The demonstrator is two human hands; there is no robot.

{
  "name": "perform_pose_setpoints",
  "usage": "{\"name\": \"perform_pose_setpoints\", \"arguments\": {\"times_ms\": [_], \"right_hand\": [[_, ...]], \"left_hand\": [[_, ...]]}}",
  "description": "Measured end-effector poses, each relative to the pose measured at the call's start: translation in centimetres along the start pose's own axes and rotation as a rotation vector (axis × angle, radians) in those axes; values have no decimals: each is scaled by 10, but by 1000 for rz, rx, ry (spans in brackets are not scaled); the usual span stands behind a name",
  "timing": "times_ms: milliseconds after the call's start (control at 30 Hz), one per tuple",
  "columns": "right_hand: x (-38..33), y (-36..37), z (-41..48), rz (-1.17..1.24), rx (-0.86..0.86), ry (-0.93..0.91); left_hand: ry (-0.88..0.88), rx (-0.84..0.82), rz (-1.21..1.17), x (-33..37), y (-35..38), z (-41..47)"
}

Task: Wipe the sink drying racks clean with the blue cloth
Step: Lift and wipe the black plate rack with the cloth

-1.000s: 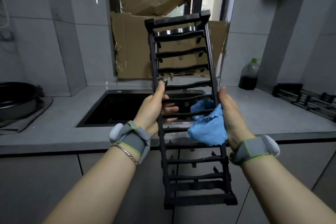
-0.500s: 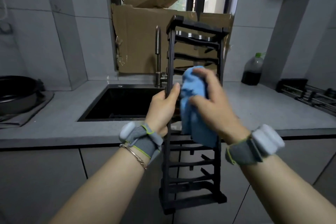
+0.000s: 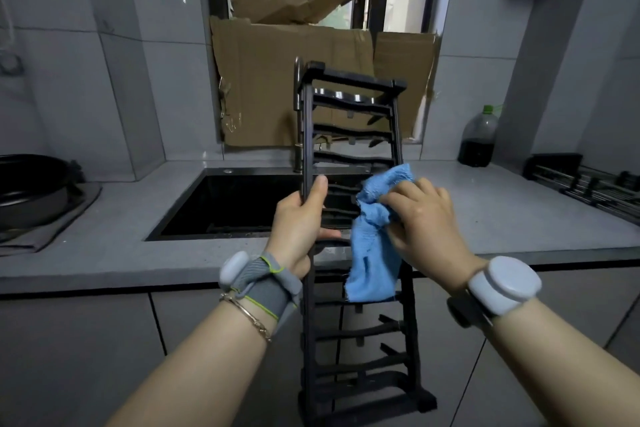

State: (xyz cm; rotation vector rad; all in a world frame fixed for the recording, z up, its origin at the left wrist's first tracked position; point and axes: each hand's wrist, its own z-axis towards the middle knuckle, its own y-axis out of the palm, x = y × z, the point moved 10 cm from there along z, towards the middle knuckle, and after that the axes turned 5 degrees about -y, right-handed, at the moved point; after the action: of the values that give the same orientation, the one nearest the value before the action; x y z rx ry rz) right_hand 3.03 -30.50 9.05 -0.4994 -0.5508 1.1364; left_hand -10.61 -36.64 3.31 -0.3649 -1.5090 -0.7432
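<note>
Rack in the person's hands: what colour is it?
The rack is black, seen best in the head view.

The grey surface point(image 3: 485, 218) holds a sunken black sink point(image 3: 194, 204); pan point(image 3: 27, 191) on grey cloth point(image 3: 52, 232) left; bottle point(image 3: 478, 139), metal rack point(image 3: 588, 180) right.

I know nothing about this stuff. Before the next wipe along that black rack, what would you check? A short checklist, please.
1. Left hand grips the rack by its left rail: ok.
2. Right hand holds the blue cloth firmly: ok.
3. Cloth lies against the rack's right side, ready to slide: ok.
4. Rack's top clears the faucet behind it: cannot tell.
5. Lower rungs already clean: cannot tell.
6. Second rack on the counter's far right wiped: cannot tell.
</note>
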Motion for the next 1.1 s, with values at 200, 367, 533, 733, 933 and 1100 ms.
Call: {"name": "perform_pose_setpoints", "arguments": {"times_ms": [200, 367, 533, 733, 933, 1100], "right_hand": [[-49, 8, 21, 69, 7, -140], [-14, 25, -9, 4, -99, -88], [20, 19, -14, 169, -142, 82], [22, 3, 37, 245, 18, 183], [-10, 23, 50, 187, -65, -7], [19, 22, 17, -13, -125, 2]], "left_hand": [[-80, -80, 43, -10, 15, -6], [-104, -30, 88, -21, -3, -4], [-186, -26, 29, -28, -8, -9], [-141, -113, 149, -23, 7, -7], [-91, -174, 229, -21, 13, -8], [-18, -191, 309, -8, 1, -1]]}}
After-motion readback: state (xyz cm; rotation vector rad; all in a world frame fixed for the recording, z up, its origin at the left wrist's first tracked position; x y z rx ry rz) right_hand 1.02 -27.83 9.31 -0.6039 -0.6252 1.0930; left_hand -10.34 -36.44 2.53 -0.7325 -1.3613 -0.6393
